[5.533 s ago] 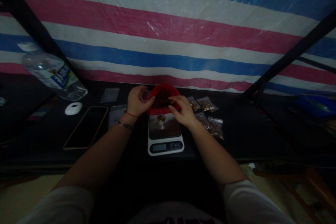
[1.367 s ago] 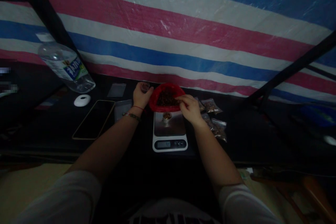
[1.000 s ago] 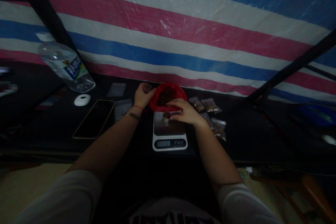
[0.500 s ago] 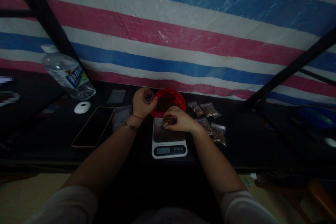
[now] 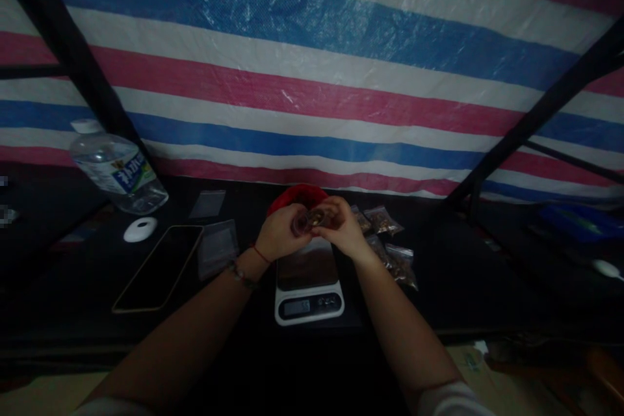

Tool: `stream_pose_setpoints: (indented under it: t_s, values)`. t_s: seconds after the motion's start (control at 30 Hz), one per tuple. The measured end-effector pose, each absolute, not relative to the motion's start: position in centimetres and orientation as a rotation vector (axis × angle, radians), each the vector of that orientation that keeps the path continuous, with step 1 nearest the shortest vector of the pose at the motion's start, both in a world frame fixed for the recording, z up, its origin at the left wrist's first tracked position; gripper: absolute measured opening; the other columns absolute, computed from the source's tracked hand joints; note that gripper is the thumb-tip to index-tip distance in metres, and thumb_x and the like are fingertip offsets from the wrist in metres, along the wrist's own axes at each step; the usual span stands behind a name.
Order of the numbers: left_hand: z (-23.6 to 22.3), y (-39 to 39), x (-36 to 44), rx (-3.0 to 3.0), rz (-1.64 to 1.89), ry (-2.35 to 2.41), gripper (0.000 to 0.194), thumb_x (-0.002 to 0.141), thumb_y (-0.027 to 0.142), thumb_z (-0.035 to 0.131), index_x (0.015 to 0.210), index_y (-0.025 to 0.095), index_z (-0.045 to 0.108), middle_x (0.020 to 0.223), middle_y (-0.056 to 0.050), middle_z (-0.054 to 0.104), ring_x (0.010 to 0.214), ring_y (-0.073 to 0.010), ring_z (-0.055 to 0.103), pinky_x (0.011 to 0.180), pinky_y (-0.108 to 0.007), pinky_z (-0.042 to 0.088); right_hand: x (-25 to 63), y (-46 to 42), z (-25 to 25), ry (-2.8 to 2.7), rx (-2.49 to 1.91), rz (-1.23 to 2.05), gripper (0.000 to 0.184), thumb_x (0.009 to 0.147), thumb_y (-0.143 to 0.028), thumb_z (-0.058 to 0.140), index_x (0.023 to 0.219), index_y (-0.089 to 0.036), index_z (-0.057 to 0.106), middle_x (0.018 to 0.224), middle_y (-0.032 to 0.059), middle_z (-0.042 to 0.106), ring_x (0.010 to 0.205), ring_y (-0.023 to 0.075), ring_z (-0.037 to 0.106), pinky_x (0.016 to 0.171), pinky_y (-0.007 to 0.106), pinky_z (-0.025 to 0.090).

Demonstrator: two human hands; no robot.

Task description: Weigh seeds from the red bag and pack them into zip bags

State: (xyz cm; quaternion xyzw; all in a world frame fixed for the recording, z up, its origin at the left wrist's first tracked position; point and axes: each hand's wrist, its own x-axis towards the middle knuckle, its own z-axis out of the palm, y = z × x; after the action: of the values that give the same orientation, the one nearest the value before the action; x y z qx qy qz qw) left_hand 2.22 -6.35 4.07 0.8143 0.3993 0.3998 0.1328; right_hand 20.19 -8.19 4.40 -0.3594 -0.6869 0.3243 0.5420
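My left hand (image 5: 279, 234) is closed round a small clear cup (image 5: 300, 223). Against it, my right hand (image 5: 345, 229) grips a second small clear cup (image 5: 318, 216) with brownish bits inside. The two cups meet mouth to mouth or nearly so; I cannot tell whether they touch. Behind my hands is a red bowl (image 5: 298, 194), its contents mostly hidden by them. Below them sits a white kitchen scale (image 5: 309, 307) with a dark metal plate; its display is lit but too blurred to read surely.
Several filled zip bags (image 5: 400, 265) lie right of the scale. Flat, clear bags (image 5: 218, 248), a phone (image 5: 158, 268), a white mouse (image 5: 140, 229) and a large water bottle (image 5: 119, 166) are on the left. A striped tarp (image 5: 312, 97) hangs behind the black table (image 5: 463, 286).
My right hand has lifted its cup off the scale plate, up to the left hand's cup. The left hand has shifted toward it over the bowl. The camera view has tilted upward.
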Motion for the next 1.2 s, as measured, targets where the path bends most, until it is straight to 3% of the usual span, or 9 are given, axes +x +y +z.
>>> stream_pose_setpoints:
  t_s: [0.13, 0.2, 0.53, 0.83, 0.97, 1.1, 1.2]
  values:
    - [3.6, -6.1, 2.3, 2.326, 1.162, 1.130, 0.035, 0.063, 0.039, 0.071, 0.093, 0.024, 0.058, 0.087, -0.005, 0.067, 0.080, -0.0228, 0.065, 0.067, -0.034, 0.050, 20.4, -8.5, 5.1, -1.792, -0.867, 0.557, 0.035, 0.067, -0.028, 0.079, 0.098, -0.023, 0.064, 0.105, 0.0061, 0.065, 0.100, 0.0203, 0.062, 0.088, 0.036, 0.051]
    - [3.5, -6.1, 2.4, 2.300, 1.169, 1.121, 0.036, 0.063, 0.038, 0.071, 0.094, 0.024, 0.059, 0.087, -0.005, 0.067, 0.080, -0.0227, 0.065, 0.067, -0.034, 0.051, 20.6, -8.7, 5.6, -1.901, -0.869, 0.427, 0.030, 0.070, -0.027, 0.077, 0.098, -0.024, 0.067, 0.108, 0.0069, 0.063, 0.104, 0.0210, 0.060, 0.092, 0.037, 0.049]
    - [3.9, -6.7, 2.9, 2.133, 1.182, 1.039, 0.029, 0.071, 0.037, 0.066, 0.093, 0.020, 0.059, 0.085, -0.003, 0.066, 0.073, -0.0171, 0.062, 0.064, -0.029, 0.049, 20.3, -9.2, 5.9, -1.940, -0.857, 0.300, 0.052, 0.082, -0.020, 0.064, 0.131, -0.033, 0.052, 0.124, 0.0041, 0.062, 0.115, 0.0207, 0.056, 0.101, 0.039, 0.043]
    - [2.9, -5.5, 2.1, 2.025, 1.302, 0.967, 0.040, 0.063, 0.032, 0.074, 0.096, 0.017, 0.057, 0.092, -0.005, 0.065, 0.081, -0.0185, 0.063, 0.073, -0.030, 0.049, 20.2, -8.8, 5.9, -1.975, -0.903, 0.293, 0.058, 0.076, -0.017, 0.063, 0.132, -0.028, 0.049, 0.123, 0.0085, 0.057, 0.117, 0.0227, 0.052, 0.101, 0.042, 0.043]
    - [2.8, -5.0, 1.7, 1.868, 1.333, 0.855, 0.043, 0.062, 0.033, 0.077, 0.097, 0.017, 0.057, 0.090, -0.004, 0.063, 0.081, -0.0169, 0.060, 0.073, -0.029, 0.047, 20.5, -8.2, 5.3, -1.911, -0.900, 0.358, 0.045, 0.071, -0.013, 0.063, 0.115, -0.023, 0.059, 0.111, 0.0084, 0.058, 0.108, 0.0216, 0.056, 0.094, 0.038, 0.047]
    - [2.9, -4.3, 1.3, 1.303, 1.461, 0.543, 0.046, 0.070, 0.045, 0.069, 0.105, 0.019, 0.053, 0.079, 0.001, 0.059, 0.067, -0.0110, 0.054, 0.063, -0.024, 0.043, 20.2, -8.4, 4.8, -1.887, -0.949, 0.515, 0.052, 0.072, -0.013, 0.062, 0.123, -0.022, 0.054, 0.114, 0.0080, 0.059, 0.105, 0.0195, 0.059, 0.094, 0.037, 0.047]
    - [3.6, -4.2, 1.0, 0.986, 1.338, 0.327, 0.051, 0.072, 0.052, 0.063, 0.109, 0.019, 0.052, 0.075, 0.002, 0.055, 0.059, -0.0093, 0.048, 0.055, -0.023, 0.039, 19.3, -9.0, 4.9, -2.143, -0.921, 0.615, 0.055, 0.072, -0.015, 0.066, 0.126, -0.023, 0.055, 0.121, 0.0082, 0.059, 0.113, 0.0208, 0.056, 0.099, 0.037, 0.044]
